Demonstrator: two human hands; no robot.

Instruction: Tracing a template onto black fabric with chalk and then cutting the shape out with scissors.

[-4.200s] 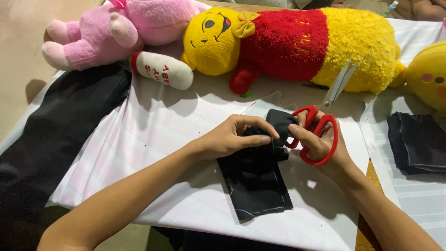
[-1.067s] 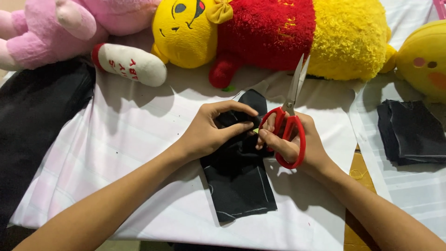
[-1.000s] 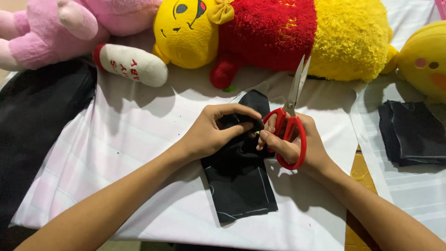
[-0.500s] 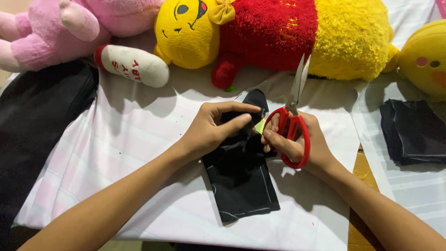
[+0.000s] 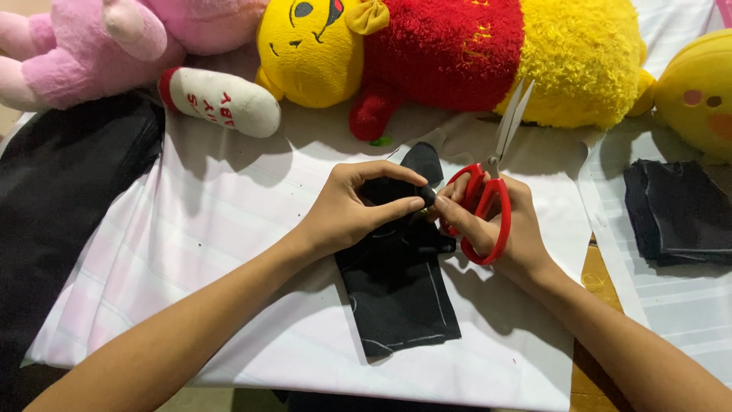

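A black fabric piece [image 5: 400, 294] with faint chalk lines lies on the white cloth [image 5: 229, 229] in the middle. My left hand [image 5: 358, 206] pinches a fold of this fabric near its upper part. My right hand [image 5: 496, 225] holds red-handled scissors [image 5: 488, 191], fingers through the loops, blades closed and pointing up and away. The fingertips of my right hand meet my left thumb and forefinger at the fold.
A yellow and red plush bear [image 5: 457, 53] lies along the far edge, with a pink plush toy [image 5: 99, 46] at far left and a yellow plush [image 5: 698, 91] at far right. Black cloth [image 5: 61, 191] is spread at left; folded dark fabric [image 5: 679, 210] lies at right.
About four seconds ago the scissors lay sideways in my right hand; now their blades point up. Both hands stay at the fabric's fold, with small shifts of the fingers.
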